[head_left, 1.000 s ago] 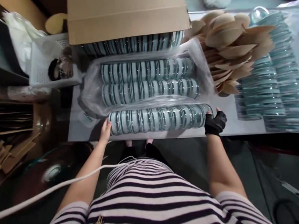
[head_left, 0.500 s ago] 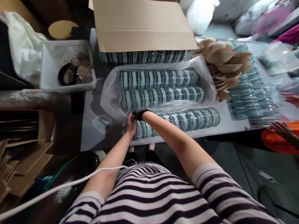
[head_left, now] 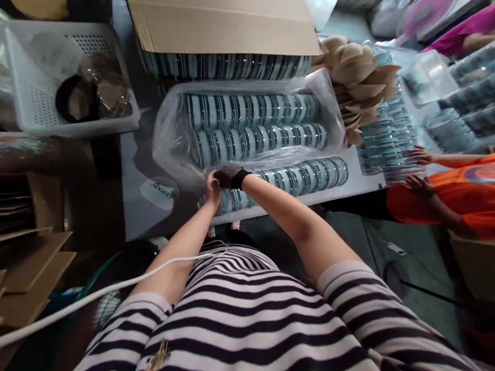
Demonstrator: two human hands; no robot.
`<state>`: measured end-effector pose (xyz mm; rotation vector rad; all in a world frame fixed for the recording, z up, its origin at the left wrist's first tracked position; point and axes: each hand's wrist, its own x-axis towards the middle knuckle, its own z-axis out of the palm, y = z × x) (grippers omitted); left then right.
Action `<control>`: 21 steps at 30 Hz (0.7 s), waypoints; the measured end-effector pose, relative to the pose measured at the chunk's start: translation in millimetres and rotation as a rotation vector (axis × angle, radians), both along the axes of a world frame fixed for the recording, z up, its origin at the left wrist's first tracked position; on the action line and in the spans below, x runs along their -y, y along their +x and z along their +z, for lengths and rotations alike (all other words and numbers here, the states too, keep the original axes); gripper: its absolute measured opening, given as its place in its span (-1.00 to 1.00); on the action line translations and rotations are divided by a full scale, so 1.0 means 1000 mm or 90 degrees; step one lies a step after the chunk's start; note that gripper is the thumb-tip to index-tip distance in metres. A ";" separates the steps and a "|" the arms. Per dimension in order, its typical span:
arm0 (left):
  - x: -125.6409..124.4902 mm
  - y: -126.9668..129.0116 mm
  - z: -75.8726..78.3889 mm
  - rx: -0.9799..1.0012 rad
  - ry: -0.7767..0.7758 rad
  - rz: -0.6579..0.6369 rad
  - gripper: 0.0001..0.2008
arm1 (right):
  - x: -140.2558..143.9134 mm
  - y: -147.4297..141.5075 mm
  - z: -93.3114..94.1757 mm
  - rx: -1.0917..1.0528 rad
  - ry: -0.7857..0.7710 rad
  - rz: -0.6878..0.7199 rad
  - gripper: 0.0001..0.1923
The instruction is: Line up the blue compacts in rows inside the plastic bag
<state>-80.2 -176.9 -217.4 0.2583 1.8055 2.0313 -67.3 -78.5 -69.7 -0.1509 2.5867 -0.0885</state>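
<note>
Left hand (head_left: 213, 192) and right hand (head_left: 231, 176) meet mid-frame at the lowest glass row (head_left: 309, 176); whether their fingers grip is unclear.

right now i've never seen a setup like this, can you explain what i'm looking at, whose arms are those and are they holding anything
There is no machine here. The camera sits on a person's head, looking down past their black-and-white striped shirt. The bare left hand and the right hand, in a black glove, meet at the left end of a long row of clear, glass-like round pieces; whether they grip it is hard to tell.

That row lies on a pale grey table. Behind it, clear plastic wrapping surrounds two similar rows, with a brown cardboard box beyond. At right, another person in an orange shirt is nearby.
</note>
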 end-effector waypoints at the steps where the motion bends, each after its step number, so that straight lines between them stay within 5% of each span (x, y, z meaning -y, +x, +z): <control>1: 0.000 -0.001 0.000 0.006 -0.017 0.012 -0.59 | 0.002 0.017 -0.002 -0.022 -0.012 -0.014 -0.69; 6: -0.003 -0.004 0.001 0.012 -0.114 0.062 -0.69 | 0.023 0.118 -0.037 -0.007 -0.052 -0.081 -0.60; 10: -0.006 -0.004 0.007 0.003 -0.151 0.093 -0.68 | 0.047 0.153 -0.071 0.060 -0.071 -0.142 -0.56; 13: -0.001 0.000 0.018 -0.030 -0.167 0.106 -0.69 | 0.047 0.153 -0.071 0.065 -0.073 -0.148 -0.62; 16: 0.010 0.013 0.035 -0.214 -0.231 0.064 -0.67 | 0.016 0.138 -0.046 0.011 -0.045 -0.199 -0.61; 19: 0.017 0.030 0.049 -0.416 -0.341 -0.059 -0.63 | -0.029 0.097 -0.013 -0.069 0.050 -0.271 -0.56; 21: 0.017 0.038 0.054 -0.471 -0.402 -0.126 -0.62 | -0.050 0.057 0.002 0.017 0.082 -0.197 -0.57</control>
